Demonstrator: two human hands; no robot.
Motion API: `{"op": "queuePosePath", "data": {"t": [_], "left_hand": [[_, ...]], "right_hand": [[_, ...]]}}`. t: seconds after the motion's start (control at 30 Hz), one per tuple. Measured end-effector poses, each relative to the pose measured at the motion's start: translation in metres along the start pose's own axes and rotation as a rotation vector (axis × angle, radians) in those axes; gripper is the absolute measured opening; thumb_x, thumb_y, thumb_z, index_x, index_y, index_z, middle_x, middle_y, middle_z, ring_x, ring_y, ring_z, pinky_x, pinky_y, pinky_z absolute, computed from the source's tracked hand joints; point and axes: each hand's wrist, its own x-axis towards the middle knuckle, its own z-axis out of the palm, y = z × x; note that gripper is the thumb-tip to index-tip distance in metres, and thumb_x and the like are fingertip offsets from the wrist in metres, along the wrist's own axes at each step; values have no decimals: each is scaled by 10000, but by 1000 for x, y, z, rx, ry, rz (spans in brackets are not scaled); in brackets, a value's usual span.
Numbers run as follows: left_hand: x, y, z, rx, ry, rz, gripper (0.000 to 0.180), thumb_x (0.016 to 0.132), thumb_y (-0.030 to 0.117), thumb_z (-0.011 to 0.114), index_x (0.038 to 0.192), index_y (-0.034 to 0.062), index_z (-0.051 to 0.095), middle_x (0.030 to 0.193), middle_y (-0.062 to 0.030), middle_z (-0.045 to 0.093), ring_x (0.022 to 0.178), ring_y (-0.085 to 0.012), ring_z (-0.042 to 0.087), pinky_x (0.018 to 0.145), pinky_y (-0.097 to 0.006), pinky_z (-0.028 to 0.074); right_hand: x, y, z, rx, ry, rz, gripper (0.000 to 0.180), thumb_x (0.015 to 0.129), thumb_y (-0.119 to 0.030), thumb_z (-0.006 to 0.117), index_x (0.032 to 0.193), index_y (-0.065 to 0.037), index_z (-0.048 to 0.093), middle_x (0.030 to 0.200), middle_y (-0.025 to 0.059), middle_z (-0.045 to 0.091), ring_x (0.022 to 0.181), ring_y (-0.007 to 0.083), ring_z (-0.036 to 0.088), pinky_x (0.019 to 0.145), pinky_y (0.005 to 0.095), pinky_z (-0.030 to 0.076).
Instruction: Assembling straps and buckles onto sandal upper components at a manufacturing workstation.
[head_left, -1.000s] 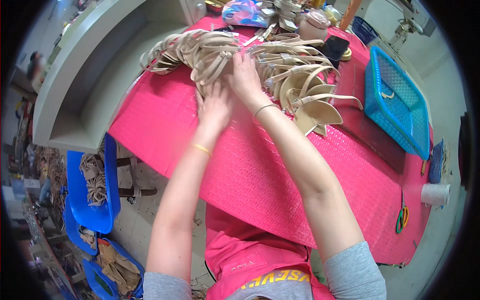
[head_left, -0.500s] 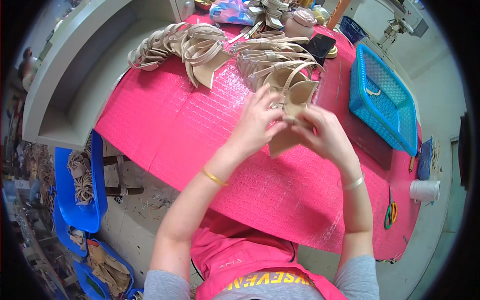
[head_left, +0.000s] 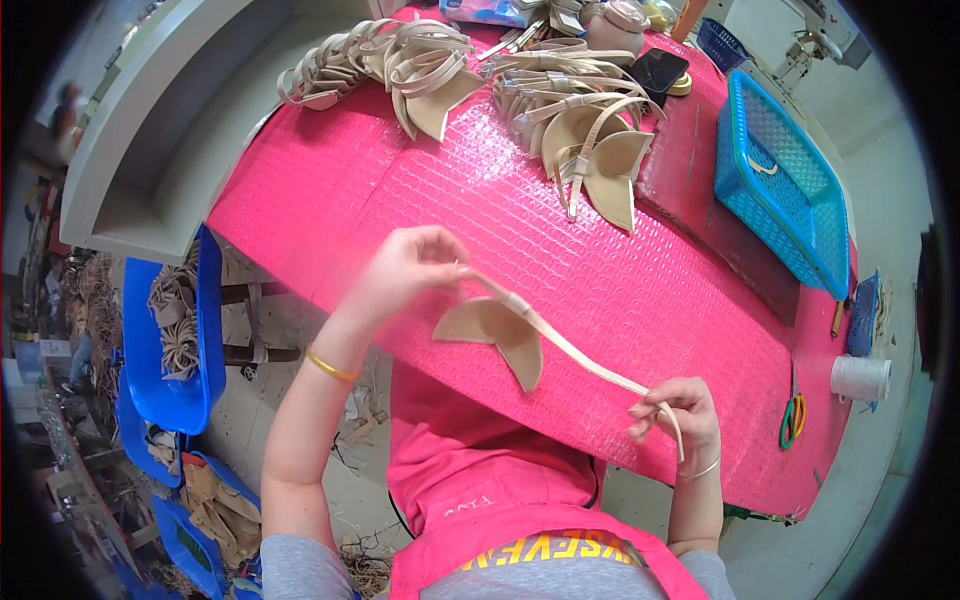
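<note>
Between my hands stretches a narrow beige strap (head_left: pixel 575 349), part of a sandal upper whose curved heel piece (head_left: pixel 498 328) hangs below it over the table's near edge. My left hand (head_left: pixel 418 268), slightly blurred, pinches one end of the strap. At the other end my right hand (head_left: pixel 682 412) grips it between thumb and fingers, with a short tail hanging past them. Farther off lies a row of similar beige sandal uppers (head_left: pixel 600 160), the nearest with its strap laid across it. A second bunch of beige uppers (head_left: pixel 437 100) rests to the left of that row.
Pink covering spreads over the table (head_left: pixel 330 230). To the right are a dark red board (head_left: pixel 715 215), a blue plastic basket (head_left: pixel 790 210), scissors (head_left: pixel 793 418) and a white thread spool (head_left: pixel 860 379). A black phone (head_left: pixel 660 72) lies far back. Blue bins (head_left: pixel 165 395) stand at the left.
Both hands have drawn back from the row toward me and moved apart, bringing one sandal upper with its strap pulled out between them. The view has shifted slightly.
</note>
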Motion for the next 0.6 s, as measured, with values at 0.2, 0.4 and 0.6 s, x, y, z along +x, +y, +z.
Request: {"op": "queuePosePath", "data": {"t": [0.2, 0.4, 0.6], "left_hand": [[1, -7, 16, -86, 116, 148, 183, 778, 98, 601, 863, -65, 591, 756, -99, 605, 630, -159, 602, 592, -241, 495], [1, -17, 20, -222, 161, 154, 204, 798, 117, 579, 895, -61, 594, 773, -124, 621, 642, -168, 608, 606, -252, 500], [-1, -19, 14, -302, 139, 123, 200, 803, 122, 570, 896, -54, 595, 783, -125, 625, 672, -176, 616, 645, -260, 502]], "right_hand": [[94, 4, 47, -831, 90, -261, 175, 829, -142, 535, 923, -2, 582, 648, 29, 533, 528, 86, 485, 469, 184, 368], [152, 46, 61, -641, 192, 6, 183, 838, -186, 536, 860, -8, 574, 581, -21, 513, 460, 29, 438, 407, 176, 320], [151, 36, 68, -570, 231, 89, 215, 786, -206, 564, 832, 0, 604, 636, 33, 589, 621, 61, 537, 539, 221, 429]]}}
